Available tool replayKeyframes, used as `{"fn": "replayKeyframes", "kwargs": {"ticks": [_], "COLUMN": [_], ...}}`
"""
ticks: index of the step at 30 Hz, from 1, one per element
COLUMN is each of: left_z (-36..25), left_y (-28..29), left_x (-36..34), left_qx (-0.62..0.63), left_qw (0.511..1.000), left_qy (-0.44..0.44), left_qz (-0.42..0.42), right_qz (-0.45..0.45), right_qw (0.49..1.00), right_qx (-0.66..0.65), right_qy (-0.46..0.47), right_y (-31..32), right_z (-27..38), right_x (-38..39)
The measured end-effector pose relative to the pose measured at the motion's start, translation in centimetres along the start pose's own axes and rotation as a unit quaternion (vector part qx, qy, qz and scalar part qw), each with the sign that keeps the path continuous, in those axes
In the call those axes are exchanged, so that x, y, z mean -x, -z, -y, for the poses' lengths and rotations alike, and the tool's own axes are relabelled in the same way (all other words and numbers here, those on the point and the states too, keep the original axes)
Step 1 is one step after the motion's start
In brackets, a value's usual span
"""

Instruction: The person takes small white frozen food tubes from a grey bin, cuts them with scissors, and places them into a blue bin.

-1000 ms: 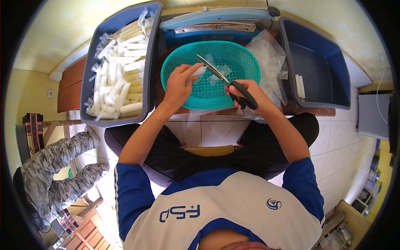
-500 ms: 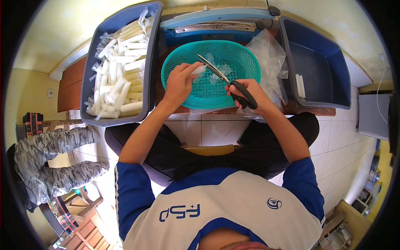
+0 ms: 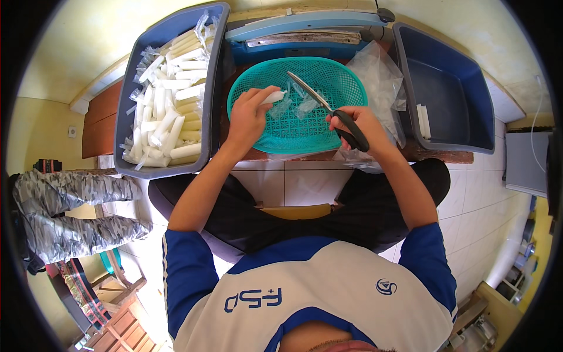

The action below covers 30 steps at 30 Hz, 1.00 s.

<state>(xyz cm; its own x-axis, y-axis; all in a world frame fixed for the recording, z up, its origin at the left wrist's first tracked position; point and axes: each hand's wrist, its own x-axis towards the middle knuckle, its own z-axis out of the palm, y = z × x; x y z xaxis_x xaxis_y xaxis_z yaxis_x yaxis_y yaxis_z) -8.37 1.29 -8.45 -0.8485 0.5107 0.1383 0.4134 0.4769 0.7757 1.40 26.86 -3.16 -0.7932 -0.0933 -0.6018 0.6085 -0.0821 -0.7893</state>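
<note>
Over the left part of a turquoise mesh basket [image 3: 258, 146], my left hand [image 3: 248, 114] grips a white plastic-wrapped stick [image 3: 273, 97], its tip pointing right. My right hand [image 3: 365, 124] is wrapped round the black handles of a pair of scissors [image 3: 316, 95]. The blades lie nearly together, angled up and left over the basket, apart from the stick. Clear plastic scraps [image 3: 307, 105] lie inside the basket. Many similar white sticks, several with loose plastic ends, fill the grey-blue tub [image 3: 214, 88] on my left.
A second grey-blue tub [image 3: 451, 88] on my right holds a few white sticks [image 3: 423, 121] near its left wall. Clear plastic bags [image 3: 375, 82] lie between basket and tub. Behind the basket stands a long blue machine [image 3: 311, 24]. A person in camouflage trousers [image 3: 82, 193] is at far left.
The scissors have moved right, away from the stick's end, and their blades have come closer together. My left hand has shifted slightly left. The person at left has moved.
</note>
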Motion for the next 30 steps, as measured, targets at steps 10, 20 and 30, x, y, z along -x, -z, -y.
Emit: {"fn": "replayKeyframes", "kwargs": {"ticks": [10, 20, 30], "left_z": [0.2, 0.8, -0.1], "left_y": [-0.7, -1.2, -0.4], "left_x": [0.1, -0.1, -0.9], "left_qx": [0.068, 0.203, 0.371], "left_qw": [0.996, 0.97, 0.908], "left_qy": [0.056, 0.132, 0.194], "left_qz": [-0.021, -0.022, -0.018], "right_qz": [-0.063, -0.06, -0.068], "right_qw": [0.88, 0.785, 0.747], "right_qx": [0.432, 0.581, 0.629], "right_qy": [0.188, 0.205, 0.204], "right_y": [-0.5, -1.7, -1.5], "right_z": [-0.1, -1.5, -2.3], "right_x": [-1.4, -3.7, -4.7]}}
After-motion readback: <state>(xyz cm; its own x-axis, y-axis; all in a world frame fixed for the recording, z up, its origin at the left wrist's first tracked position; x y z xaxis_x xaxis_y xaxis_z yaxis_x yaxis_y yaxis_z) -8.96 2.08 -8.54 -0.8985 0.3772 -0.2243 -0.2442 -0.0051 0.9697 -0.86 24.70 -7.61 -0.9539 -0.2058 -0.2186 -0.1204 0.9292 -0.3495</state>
